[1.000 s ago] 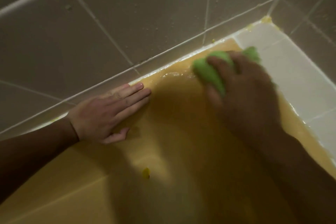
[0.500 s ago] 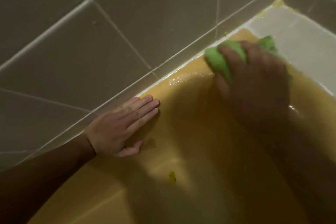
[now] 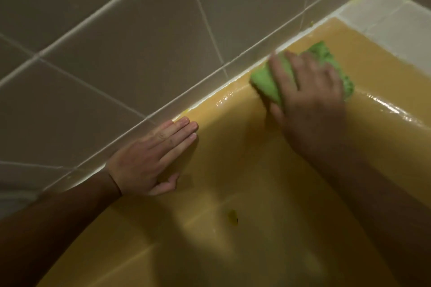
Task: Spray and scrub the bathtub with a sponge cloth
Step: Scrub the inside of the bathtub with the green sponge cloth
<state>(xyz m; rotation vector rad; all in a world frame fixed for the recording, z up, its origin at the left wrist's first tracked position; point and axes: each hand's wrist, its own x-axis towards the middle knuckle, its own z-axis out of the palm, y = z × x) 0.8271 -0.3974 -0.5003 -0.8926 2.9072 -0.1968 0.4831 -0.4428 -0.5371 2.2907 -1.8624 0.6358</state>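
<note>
The yellow bathtub (image 3: pixel 233 147) fills the lower part of the view, its wet rim glistening near the far corner. My right hand (image 3: pixel 307 98) presses a green sponge cloth (image 3: pixel 265 81) against the tub's upper inner wall, close to the white caulk line. The cloth sticks out past my fingers on both sides. My left hand (image 3: pixel 149 158) lies flat on the tub's rim by the wall, fingers straight and together, holding nothing.
Beige wall tiles (image 3: pixel 140 42) with white grout rise behind the tub. A white tiled ledge (image 3: pixel 391 23) runs along the tub's end at the upper right. A small dark yellow spot (image 3: pixel 232 216) sits low on the tub's inside.
My right hand with the cloth has slid a little left and down along the rim, away from the corner. The left hand stays planted on the rim.
</note>
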